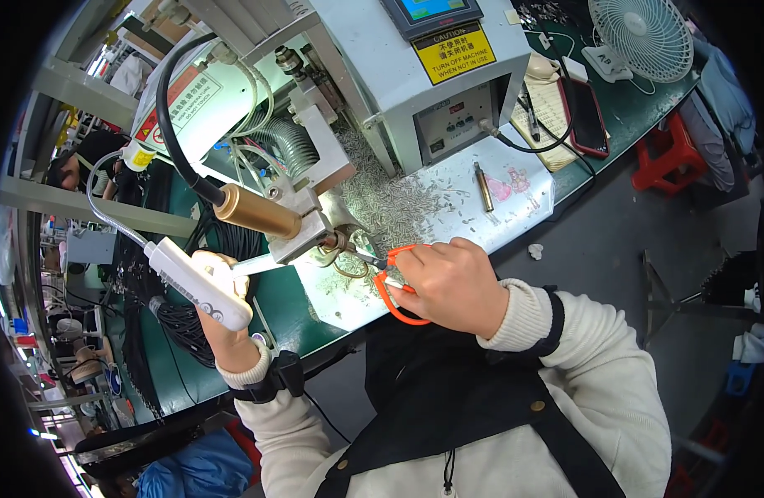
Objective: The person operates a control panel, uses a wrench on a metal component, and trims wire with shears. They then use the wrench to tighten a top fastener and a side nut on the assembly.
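My right hand (453, 286) is closed round a pair of scissors (391, 260) with orange handles. Their dark blades point left, close under the metal head of a machine with a gold-coloured cylinder (257, 214). A loop of thin material hangs by the blades; I cannot make out what it is. To the left, my left hand (224, 340) is raised behind a white lamp (201, 284) on a flexible neck, which hides most of its fingers. A flat pale strip (259, 265) runs from beside that hand to the machine head; whether the hand holds it is unclear.
Small metal pieces (390, 207) lie scattered over the silvery work plate (515, 178). A brass-coloured pen-like tool (483, 187) rests there. The machine's control box (448, 108) stands behind. Black cables (187, 332) lie left; a phone (583, 116), notebook (541, 108) and fan (641, 37) sit right.
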Motion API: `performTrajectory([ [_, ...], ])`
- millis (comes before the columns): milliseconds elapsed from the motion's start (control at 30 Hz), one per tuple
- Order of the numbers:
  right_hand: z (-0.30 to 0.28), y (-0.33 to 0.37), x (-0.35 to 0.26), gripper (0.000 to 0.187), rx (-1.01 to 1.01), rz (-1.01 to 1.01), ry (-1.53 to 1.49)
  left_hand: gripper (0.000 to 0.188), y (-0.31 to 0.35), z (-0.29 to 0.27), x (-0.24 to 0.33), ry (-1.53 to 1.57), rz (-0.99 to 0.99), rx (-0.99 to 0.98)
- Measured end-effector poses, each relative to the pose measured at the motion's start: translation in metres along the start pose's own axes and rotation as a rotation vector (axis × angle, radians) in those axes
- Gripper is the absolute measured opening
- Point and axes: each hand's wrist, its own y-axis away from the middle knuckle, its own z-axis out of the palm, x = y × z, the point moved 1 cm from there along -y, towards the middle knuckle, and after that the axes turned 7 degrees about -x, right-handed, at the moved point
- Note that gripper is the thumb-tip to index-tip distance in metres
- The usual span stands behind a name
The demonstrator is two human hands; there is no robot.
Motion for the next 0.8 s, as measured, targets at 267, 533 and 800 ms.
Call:
performTrajectory([
  [267, 0.002, -0.001, 0.004, 0.024, 0.02, 0.006, 0.006, 0.028, -0.002, 0.004, 0.004, 0.025, -0.004, 0.023],
  [533, 0.001, -0.002, 0.006, 0.022, 0.07, 0.012, -0.009, 0.035, 0.001, 0.005, 0.003, -0.019, 0.0, -0.023],
  [800, -0.002, -0.005, 0.011, 0.023, 0.097, -0.029, -0.03, 0.036, 0.005, 0.005, 0.004, -0.058, -0.011, 0.031],
])
